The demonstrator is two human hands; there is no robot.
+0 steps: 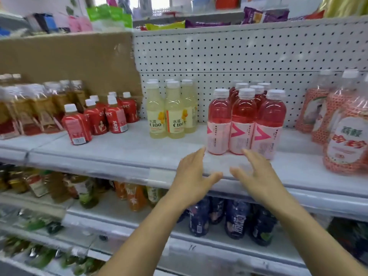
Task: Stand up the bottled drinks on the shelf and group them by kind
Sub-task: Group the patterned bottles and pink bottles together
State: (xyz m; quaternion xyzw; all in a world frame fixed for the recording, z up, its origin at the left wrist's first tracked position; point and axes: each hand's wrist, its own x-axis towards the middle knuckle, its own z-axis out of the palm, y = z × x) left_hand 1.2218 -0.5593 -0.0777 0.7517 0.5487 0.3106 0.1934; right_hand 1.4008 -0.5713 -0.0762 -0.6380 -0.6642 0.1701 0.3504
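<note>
- The white shelf (119, 152) carries standing bottles in groups.
- Left end: amber bottles (39, 108), with red bottles (95, 118) just beside them.
- Middle, toward the back: yellow bottles (173, 116).
- Right of the middle, nearer the front edge: pink bottles (243, 124).
- Right end: big bottles (346, 140) with red-patterned labels.

Labels on the pale yellow plastic bottles (175, 114) read "水溶 C100"; one small red white-capped bottle (116, 118) reads "JUICE" sideways.

Two bare forearms showing uncovered from wrists to the lower edge, bare left hand (191, 176) and bare right hand (256, 176) showing ungloved, slender fingers (199, 156) appearing slightly blurred
</note>
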